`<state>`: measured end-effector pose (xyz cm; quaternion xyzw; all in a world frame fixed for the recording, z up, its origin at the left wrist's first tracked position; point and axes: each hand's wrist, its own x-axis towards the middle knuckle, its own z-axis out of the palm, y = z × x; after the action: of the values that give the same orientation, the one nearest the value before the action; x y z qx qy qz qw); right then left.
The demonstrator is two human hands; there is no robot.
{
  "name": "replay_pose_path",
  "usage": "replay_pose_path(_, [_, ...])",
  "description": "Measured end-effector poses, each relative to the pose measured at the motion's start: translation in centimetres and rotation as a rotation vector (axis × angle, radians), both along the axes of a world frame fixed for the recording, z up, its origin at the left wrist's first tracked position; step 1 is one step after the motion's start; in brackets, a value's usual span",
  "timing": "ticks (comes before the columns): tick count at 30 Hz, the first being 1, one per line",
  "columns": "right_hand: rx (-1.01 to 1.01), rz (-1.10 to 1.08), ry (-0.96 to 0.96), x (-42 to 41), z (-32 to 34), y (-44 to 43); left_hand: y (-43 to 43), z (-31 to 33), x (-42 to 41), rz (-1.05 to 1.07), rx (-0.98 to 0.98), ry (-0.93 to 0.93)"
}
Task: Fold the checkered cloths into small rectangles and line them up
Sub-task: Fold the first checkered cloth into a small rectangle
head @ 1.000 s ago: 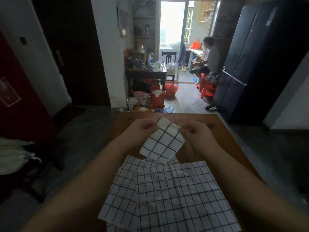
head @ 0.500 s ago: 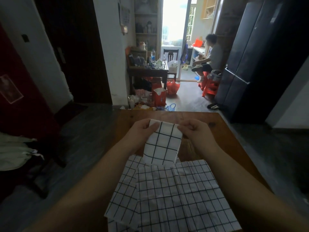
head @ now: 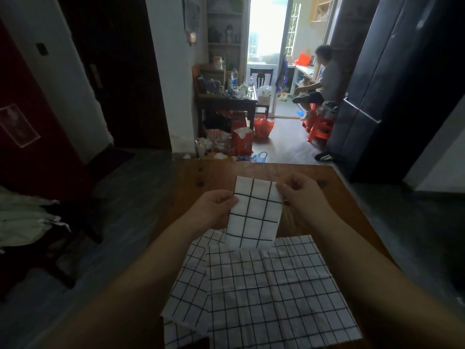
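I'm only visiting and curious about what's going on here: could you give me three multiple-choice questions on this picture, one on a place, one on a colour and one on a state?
1. Where is the small folded cloth?
A) held upright over the table
B) on the floor
C) on a chair

2. What colour are its grid lines?
A) red
B) black
C) green

3. How do the large cloths near the camera lie?
A) rolled up
B) stacked in small rectangles
C) spread flat, overlapping

Answers:
1 A: the left hand and right hand pinch its side edges.
2 B: the lines are black on white.
3 C: open sheets overlap on the wood.
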<state>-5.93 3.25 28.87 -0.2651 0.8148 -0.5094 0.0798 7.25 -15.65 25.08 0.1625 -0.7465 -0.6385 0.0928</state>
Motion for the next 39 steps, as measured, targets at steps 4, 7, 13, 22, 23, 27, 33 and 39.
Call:
replay_pose_path(4, [0.352, 0.113, 0.408, 1.1, -0.4, -0.5, 0.0, -0.2, -0.3, -0.060, -0.132, -0.031])
replay_pose_path(7, [0.323, 0.249, 0.436, 1.7, -1.0, -1.7, 0.5, 0.2, -0.5, -0.133, -0.293, -0.048])
replay_pose_path(13, [0.194, 0.126, 0.332, 1.2, -2.1, -1.7, 0.9, -0.6, -1.0, -0.170, -0.461, -0.017])
replay_pose_path(22, [0.005, 0.089, 0.093, -0.6, -0.8, 5.0, 1.6, -2.9, -2.0, -0.274, -0.450, -0.119])
replay_pose_path(23, [-0.008, 0.085, 0.097, -0.8, -0.9, 5.9, 1.9, -3.0, -2.3, -0.296, -0.443, -0.137])
replay_pose_path(27, [-0.082, 0.039, 0.085, -1.6, -1.8, 10.2, 4.4, -2.5, -4.0, -0.413, -0.539, -0.203])
replay_pose_path(33, [-0.069, -0.046, 0.068, -1.9, -3.4, 19.5, 13.3, -1.7, -8.5, -0.743, -0.734, -0.212])
replay_pose_path(39, [-0.032, -0.169, -0.008, -2.3, -5.1, 32.9, 30.6, -1.8, -12.9, -0.731, -0.641, 0.021])
